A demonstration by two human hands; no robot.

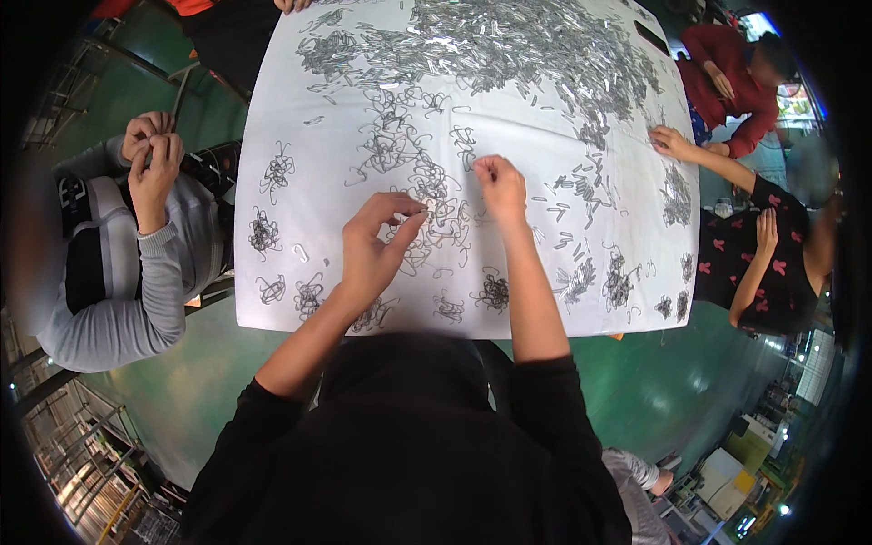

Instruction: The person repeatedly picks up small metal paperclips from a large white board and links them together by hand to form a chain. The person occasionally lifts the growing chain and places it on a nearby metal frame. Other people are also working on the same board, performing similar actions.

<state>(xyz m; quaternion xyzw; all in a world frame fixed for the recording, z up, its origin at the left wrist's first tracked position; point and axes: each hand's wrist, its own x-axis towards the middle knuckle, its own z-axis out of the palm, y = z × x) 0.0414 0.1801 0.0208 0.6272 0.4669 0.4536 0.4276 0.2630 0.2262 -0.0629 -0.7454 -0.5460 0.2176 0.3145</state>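
Over the middle of the white table (345, 154), my left hand (371, 243) is closed in a pinch, thumb and forefinger meeting above a tangle of bent wire hooks (427, 177). Something small may sit between those fingertips, but I cannot make it out. To its right, my right hand (502, 189) is also closed, its fingertips pressed together beside a smaller bunch of wire hooks (463, 141). What they hold, if anything, is too small to tell. Small flat metal pieces (586, 186) lie scattered to the right of my right hand.
A large heap of metal pieces (509, 45) covers the far side. Small piles of wire (492, 291) line the near edge. A dark flat object (651, 38) lies far right. Co-workers sit around: a grey sleeve (159, 282) left, a hand (672, 143) reaching in right.
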